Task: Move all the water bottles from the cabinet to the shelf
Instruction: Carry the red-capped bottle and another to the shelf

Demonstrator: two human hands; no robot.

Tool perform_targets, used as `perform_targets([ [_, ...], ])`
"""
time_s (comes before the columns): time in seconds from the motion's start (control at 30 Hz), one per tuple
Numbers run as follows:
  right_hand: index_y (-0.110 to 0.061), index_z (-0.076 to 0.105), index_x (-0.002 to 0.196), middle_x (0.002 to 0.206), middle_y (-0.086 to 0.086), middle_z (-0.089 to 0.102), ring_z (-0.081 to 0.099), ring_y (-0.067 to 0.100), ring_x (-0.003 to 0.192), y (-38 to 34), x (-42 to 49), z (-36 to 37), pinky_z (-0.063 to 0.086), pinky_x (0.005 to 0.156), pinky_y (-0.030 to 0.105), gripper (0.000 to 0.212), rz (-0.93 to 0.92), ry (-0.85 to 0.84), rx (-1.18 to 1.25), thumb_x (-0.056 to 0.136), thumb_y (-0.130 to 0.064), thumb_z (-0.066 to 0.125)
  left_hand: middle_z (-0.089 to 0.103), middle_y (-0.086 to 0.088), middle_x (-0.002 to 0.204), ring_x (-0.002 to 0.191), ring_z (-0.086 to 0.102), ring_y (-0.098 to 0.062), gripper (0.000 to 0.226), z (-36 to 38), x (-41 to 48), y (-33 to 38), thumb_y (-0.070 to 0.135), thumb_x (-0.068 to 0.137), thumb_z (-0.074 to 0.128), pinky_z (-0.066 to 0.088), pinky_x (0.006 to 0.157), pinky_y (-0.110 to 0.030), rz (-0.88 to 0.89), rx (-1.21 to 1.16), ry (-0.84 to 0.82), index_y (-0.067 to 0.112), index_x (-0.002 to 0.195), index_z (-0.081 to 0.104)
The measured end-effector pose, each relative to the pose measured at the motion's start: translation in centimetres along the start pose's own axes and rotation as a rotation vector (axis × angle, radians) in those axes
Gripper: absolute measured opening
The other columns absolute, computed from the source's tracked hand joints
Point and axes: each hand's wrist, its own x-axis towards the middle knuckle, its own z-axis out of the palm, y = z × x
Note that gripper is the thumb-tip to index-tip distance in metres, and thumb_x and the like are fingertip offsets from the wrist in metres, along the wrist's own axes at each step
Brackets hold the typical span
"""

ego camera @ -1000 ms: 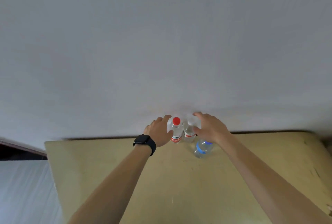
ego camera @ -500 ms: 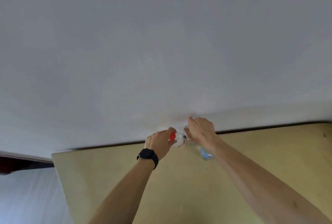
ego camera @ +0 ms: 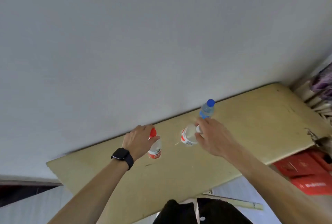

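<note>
Now grips a red-cap bottle (ego camera: 156, 149) in the left hand (ego camera: 139, 140), just left of frame centre, with fingers and thumb curled round the neck below the cap; keeps it nearly upright over the tan board (ego camera: 179, 173), though cannot tell whether it touches the wood. Wears a black watch (ego camera: 123, 157) on that wrist. Holds a second bottle (ego camera: 187, 135) in the right hand (ego camera: 214, 138), just right of centre, with fingers curled round its top end; tilts it so that the clear base faces the lens, with a red label band along the left edge and the cap hidden behind the fingers. Has a blue-cap bottle (ego camera: 207, 109) standing upright on the board, up and right of the right hand, close to the fingertips and near the back edge against the grey wall (ego camera: 161, 44). Shows red boxes (ego camera: 309, 175) under the board's right end at lower right, something purple (ego camera: 323, 83) at the right edge, too blurred to name, and dark clothing (ego camera: 206, 211) at bottom centre.
</note>
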Motion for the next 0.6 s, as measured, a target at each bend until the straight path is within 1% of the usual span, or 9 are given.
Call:
perform_targets([
  [0.07, -0.017, 0.052, 0.113, 0.102, 0.004, 0.058, 0.056, 0.027, 0.09, -1.0, -4.9, 1.1, 0.036, 0.07, 0.031, 0.026, 0.095, 0.034, 0.0, 0.093, -0.032, 0.054, 0.053, 0.01, 0.1, 0.094, 0.056, -0.015, 0.038, 0.1, -1.1, 0.2, 0.06, 0.097, 0.038, 0.047, 0.065, -0.031, 0.117, 0.109, -0.005, 0.025, 0.108, 0.05],
  [0.17, -0.014, 0.052, 0.109, 0.097, 0.006, 0.056, 0.058, 0.031, 0.089, -2.2, -13.0, 3.0, 0.039, 0.072, 0.036, 0.026, 0.234, 0.07, 0.03, 0.095, -0.035, 0.055, 0.055, 0.007, 0.102, 0.09, 0.058, -0.017, 0.038, 0.4, -3.5, 1.8, 0.057, 0.098, 0.035, 0.053, 0.071, -0.036, 0.25, 0.145, -0.024, 0.021, 0.104, 0.046],
  [0.27, -0.028, 0.044, 0.111, 0.097, -0.002, 0.053, 0.059, 0.025, 0.087, -2.6, -21.2, 4.6, 0.043, 0.067, 0.036, 0.027, 0.496, 0.084, 0.089, 0.097, -0.05, 0.046, 0.056, 0.007, 0.097, 0.083, 0.06, -0.019, 0.035, 1.1, -5.9, 4.7, 0.054, 0.1, 0.031, 0.05, 0.065, -0.033, 0.397, 0.164, -0.062, 0.022, 0.106, 0.043],
  [0.33, -0.036, 0.04, 0.109, 0.09, -0.008, 0.052, 0.057, 0.019, 0.079, -2.3, -26.6, 5.5, 0.039, 0.059, 0.031, 0.028, 0.654, 0.11, 0.116, 0.095, -0.06, 0.041, 0.056, 0.005, 0.092, 0.077, 0.06, -0.02, 0.031, 1.5, -7.2, 7.2, 0.053, 0.1, 0.029, 0.043, 0.059, -0.029, 0.484, 0.182, -0.095, 0.025, 0.107, 0.042],
  [0.37, -0.037, 0.04, 0.106, 0.084, -0.009, 0.053, 0.055, 0.016, 0.073, -2.2, -29.4, 5.9, 0.037, 0.055, 0.029, 0.028, 0.729, 0.135, 0.132, 0.095, -0.063, 0.04, 0.055, 0.005, 0.089, 0.073, 0.059, -0.02, 0.029, 1.9, -7.8, 8.7, 0.053, 0.1, 0.028, 0.04, 0.057, -0.028, 0.537, 0.194, -0.121, 0.028, 0.108, 0.042],
  [0.43, -0.035, 0.039, 0.098, 0.072, -0.007, 0.053, 0.051, 0.011, 0.064, -2.3, -35.1, 6.6, 0.032, 0.05, 0.026, 0.028, 0.881, 0.208, 0.18, 0.094, -0.063, 0.042, 0.053, 0.005, 0.086, 0.07, 0.058, -0.018, 0.027, 3.1, -9.5, 11.9, 0.055, 0.099, 0.027, 0.038, 0.054, -0.028, 0.665, 0.197, -0.204, 0.037, 0.106, 0.045],
  [0.5, -0.034, 0.041, 0.097, 0.064, -0.008, 0.052, 0.048, 0.008, 0.058, -2.7, -41.4, 7.7, 0.028, 0.046, 0.023, 0.025, 1.029, 0.297, 0.27, 0.094, -0.058, 0.048, 0.053, 0.007, 0.087, 0.072, 0.057, -0.014, 0.031, 4.8, -11.6, 15.8, 0.063, 0.096, 0.028, 0.039, 0.054, -0.028, 0.807, 0.208, -0.323, 0.043, 0.106, 0.048],
  [0.57, -0.034, 0.044, 0.104, 0.065, -0.01, 0.05, 0.047, 0.009, 0.058, -3.7, -48.1, 9.0, 0.028, 0.047, 0.023, 0.02, 1.13, 0.379, 0.346, 0.095, -0.052, 0.05, 0.057, 0.011, 0.091, 0.079, 0.058, -0.012, 0.034, 6.8, -14.7, 20.6, 0.069, 0.092, 0.033, 0.043, 0.06, -0.03, 0.953, 0.259, -0.443, 0.045, 0.106, 0.053],
  [0.6, -0.034, 0.046, 0.109, 0.068, -0.011, 0.049, 0.048, 0.011, 0.063, -4.4, -51.5, 9.6, 0.028, 0.051, 0.023, 0.021, 1.16, 0.423, 0.35, 0.096, -0.049, 0.05, 0.057, 0.012, 0.092, 0.082, 0.058, -0.012, 0.035, 7.8, -16.7, 23.5, 0.07, 0.091, 0.036, 0.046, 0.064, -0.031, 1.026, 0.284, -0.497, 0.045, 0.106, 0.055],
])
